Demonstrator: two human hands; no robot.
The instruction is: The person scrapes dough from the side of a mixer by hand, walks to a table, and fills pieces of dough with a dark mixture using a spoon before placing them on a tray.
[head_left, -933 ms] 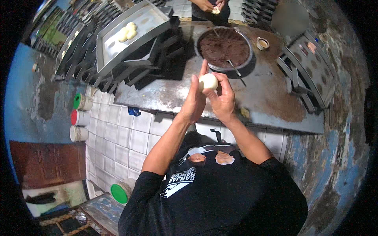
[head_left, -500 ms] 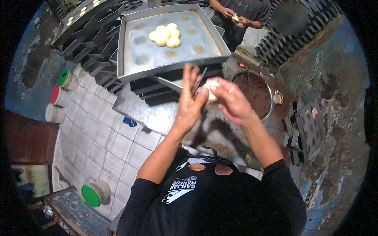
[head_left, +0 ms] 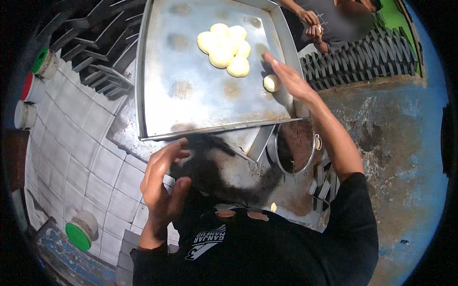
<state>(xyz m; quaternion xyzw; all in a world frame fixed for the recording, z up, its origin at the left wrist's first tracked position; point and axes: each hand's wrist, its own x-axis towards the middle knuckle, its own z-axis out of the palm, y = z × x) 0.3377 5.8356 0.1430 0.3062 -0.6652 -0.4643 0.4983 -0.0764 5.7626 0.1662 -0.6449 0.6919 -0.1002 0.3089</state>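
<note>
On the right part of the metal tray (head_left: 160, 107), a round dough ball (head_left: 272, 83), showing no long axis, is lying just left of the nearer right hand (head_left: 292, 81). Its fingers are pointing straight, uncurled; whether they are touching the ball, I cannot tell. The left hand (head_left: 161, 178) is hovering outside the tray's near edge, thumb and fingers apart, holding nothing.

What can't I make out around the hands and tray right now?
All in the head view:
Right hand: turned edge-on, so whether it touches the lone dough ball is unclear.
Dough tray: far left corner cut off by the picture's top edge.
Filling bowl: far side hidden by the tray.
Co-worker's hands: what they hold is too small to identify.
</note>
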